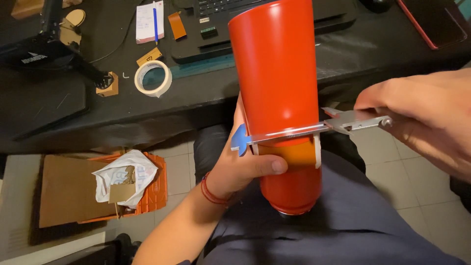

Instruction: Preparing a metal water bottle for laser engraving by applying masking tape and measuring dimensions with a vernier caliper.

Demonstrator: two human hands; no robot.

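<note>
A tall red-orange metal tumbler point(279, 73) stands tilted over my lap, its base low near my thigh. My left hand point(240, 169) grips it from the left side, thumb across the front, with a red cord on the wrist. A metal caliper point(314, 130) lies across the tumbler's front, its two pale jaws clamped on either side of the body; a blue piece point(239, 140) sticks out by the left jaw. My right hand point(427, 120) holds the caliper's slider end at the right.
A black desk point(147, 108) runs across the top with a roll of masking tape point(153, 78), a notepad with a blue pen point(149, 22), a laptop point(221, 19) and a black stand point(44, 49). An orange crate point(152, 189) with a plastic bag and cardboard sits on the tiled floor.
</note>
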